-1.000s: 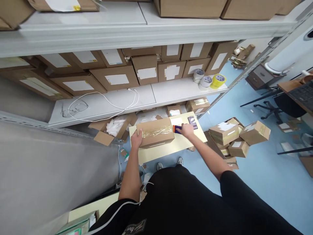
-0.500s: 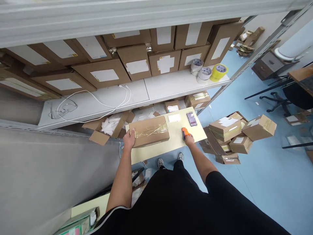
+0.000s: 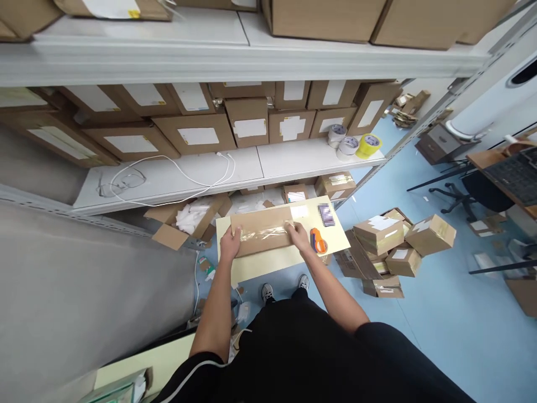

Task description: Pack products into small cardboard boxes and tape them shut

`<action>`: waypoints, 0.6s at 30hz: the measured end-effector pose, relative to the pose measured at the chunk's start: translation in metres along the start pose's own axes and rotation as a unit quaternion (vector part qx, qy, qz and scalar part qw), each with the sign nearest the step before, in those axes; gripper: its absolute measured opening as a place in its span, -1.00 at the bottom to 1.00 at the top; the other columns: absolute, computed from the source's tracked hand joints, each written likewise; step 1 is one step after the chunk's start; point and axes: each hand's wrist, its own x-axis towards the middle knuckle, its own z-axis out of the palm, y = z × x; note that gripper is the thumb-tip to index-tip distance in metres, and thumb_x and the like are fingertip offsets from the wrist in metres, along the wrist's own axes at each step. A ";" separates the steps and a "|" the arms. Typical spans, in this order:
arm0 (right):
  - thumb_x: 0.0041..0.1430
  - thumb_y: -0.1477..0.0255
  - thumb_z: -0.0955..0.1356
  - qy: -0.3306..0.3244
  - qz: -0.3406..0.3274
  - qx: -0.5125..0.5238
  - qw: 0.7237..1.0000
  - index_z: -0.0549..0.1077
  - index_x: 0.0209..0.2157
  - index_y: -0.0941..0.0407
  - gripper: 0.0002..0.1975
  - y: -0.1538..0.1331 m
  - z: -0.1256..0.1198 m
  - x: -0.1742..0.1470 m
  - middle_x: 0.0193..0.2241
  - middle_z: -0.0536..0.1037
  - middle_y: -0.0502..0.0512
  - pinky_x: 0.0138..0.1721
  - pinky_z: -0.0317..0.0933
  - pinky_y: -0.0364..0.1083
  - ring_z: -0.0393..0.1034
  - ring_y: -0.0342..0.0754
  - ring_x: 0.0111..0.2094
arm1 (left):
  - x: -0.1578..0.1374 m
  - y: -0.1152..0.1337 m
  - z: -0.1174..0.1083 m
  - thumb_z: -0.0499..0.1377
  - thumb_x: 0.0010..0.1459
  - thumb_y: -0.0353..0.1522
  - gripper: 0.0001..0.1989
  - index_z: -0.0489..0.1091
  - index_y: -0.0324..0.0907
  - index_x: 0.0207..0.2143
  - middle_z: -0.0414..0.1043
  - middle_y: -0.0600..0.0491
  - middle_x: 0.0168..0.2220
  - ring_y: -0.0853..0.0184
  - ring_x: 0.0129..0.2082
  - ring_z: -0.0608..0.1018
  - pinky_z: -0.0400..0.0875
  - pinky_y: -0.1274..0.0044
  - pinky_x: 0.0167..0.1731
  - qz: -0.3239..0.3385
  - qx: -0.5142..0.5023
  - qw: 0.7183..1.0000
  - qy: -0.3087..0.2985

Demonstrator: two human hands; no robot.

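A brown cardboard box (image 3: 264,242) with shiny clear tape along its top is held at both ends over the pale yellow board (image 3: 255,271). My left hand (image 3: 230,243) grips its left end, thumb on top. Around the right end my right hand (image 3: 298,235) is closed, fingers at the tape's end. An orange tape dispenser (image 3: 319,243) lies on the board just right of my right hand. Behind it are a white paper label (image 3: 299,211) and a blurred purple item (image 3: 326,215).
A grey shelf (image 3: 210,176) ahead holds labelled boxes, a white cable (image 3: 168,158) and tape rolls (image 3: 348,146). An open carton (image 3: 188,218) with white packing stands at left below it. Cardboard boxes (image 3: 386,243) are piled on the blue floor at right.
My right hand has let go of the orange tape dispenser, left it on the board, and moved left onto the box's right end. The view has tilted up, showing an upper shelf.
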 end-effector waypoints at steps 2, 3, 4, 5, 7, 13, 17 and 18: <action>0.21 -0.06 0.35 0.031 0.005 0.021 0.999 0.51 0.12 0.09 -0.37 -0.003 -0.011 -0.006 0.08 0.61 0.19 0.19 0.23 0.02 0.44 0.14 0.14 | -0.013 -0.005 0.002 0.08 0.39 -0.10 -0.42 0.29 -0.15 0.36 0.54 -0.12 0.18 0.13 0.19 0.55 0.40 0.33 0.21 0.016 -0.096 0.995 0.001; 0.23 -0.06 0.33 0.046 -0.008 0.029 0.998 0.54 0.08 0.07 -0.41 -0.002 -0.017 -0.010 0.07 0.61 0.16 0.18 0.23 0.01 0.44 0.13 0.14 | -0.019 -0.008 0.004 0.12 0.37 -0.11 -0.34 0.17 -0.13 0.43 0.48 -0.10 0.24 0.17 0.22 0.53 0.39 0.36 0.23 0.018 -0.146 0.989 -0.006; 0.25 -0.07 0.30 0.059 -0.025 0.033 0.997 0.56 0.01 0.06 -0.44 -0.001 -0.022 -0.013 0.04 0.63 0.14 0.16 0.24 0.00 0.44 0.12 0.12 | -0.025 -0.013 0.005 0.14 0.35 -0.13 -0.24 0.02 -0.13 0.49 0.43 -0.11 0.29 0.19 0.24 0.51 0.38 0.38 0.25 0.022 -0.191 0.981 -0.021; 0.28 -0.09 0.26 0.071 -0.038 0.030 0.996 0.58 -0.06 0.06 -0.44 0.001 -0.025 -0.015 0.00 0.64 0.13 0.13 0.25 -0.01 0.45 0.12 0.09 | -0.030 -0.018 0.006 0.17 0.33 -0.14 -0.14 -0.13 -0.12 0.53 0.38 -0.12 0.33 0.20 0.26 0.50 0.37 0.38 0.27 0.026 -0.226 0.973 -0.043; 0.30 -0.11 0.20 0.087 -0.037 0.012 0.995 0.59 -0.16 0.06 -0.42 0.009 -0.028 -0.016 -0.09 0.66 0.14 0.07 0.28 0.00 0.47 0.13 0.03 | -0.039 -0.030 0.010 0.22 0.28 -0.15 0.02 -0.36 -0.11 0.55 0.27 -0.15 0.40 0.20 0.32 0.43 0.31 0.34 0.32 0.041 -0.256 0.961 -0.093; 0.29 -0.09 0.22 0.093 0.097 -0.083 0.987 0.58 -0.18 0.11 -0.42 0.050 -0.025 0.005 -0.16 0.66 0.28 -0.04 0.34 0.02 0.54 0.19 -0.08 | -0.059 -0.054 0.033 0.37 0.12 -0.13 0.13 -0.22 -0.09 0.55 0.12 -0.15 0.47 0.11 0.45 0.23 0.16 0.32 0.39 0.033 -0.180 0.967 -0.175; 0.26 0.08 0.28 0.059 0.134 -0.113 0.983 0.59 -0.07 0.17 -0.50 0.088 -0.026 0.013 -0.10 0.67 0.31 0.01 0.36 0.02 0.56 0.21 -0.01 | -0.061 -0.054 0.045 0.33 0.15 0.01 0.11 -0.17 -0.16 0.54 0.40 -0.22 0.29 0.03 0.31 0.44 0.32 0.28 0.28 -0.064 -0.098 0.979 -0.168; 0.24 0.12 0.30 0.047 0.132 -0.110 0.984 0.57 0.01 0.18 -0.50 0.097 -0.026 0.014 -0.09 0.67 0.27 0.04 0.36 0.03 0.56 0.19 0.00 | -0.060 -0.053 0.048 0.31 0.16 0.03 0.10 -0.16 -0.17 0.54 0.40 -0.24 0.29 0.00 0.31 0.44 0.32 0.26 0.28 -0.073 -0.064 0.982 -0.162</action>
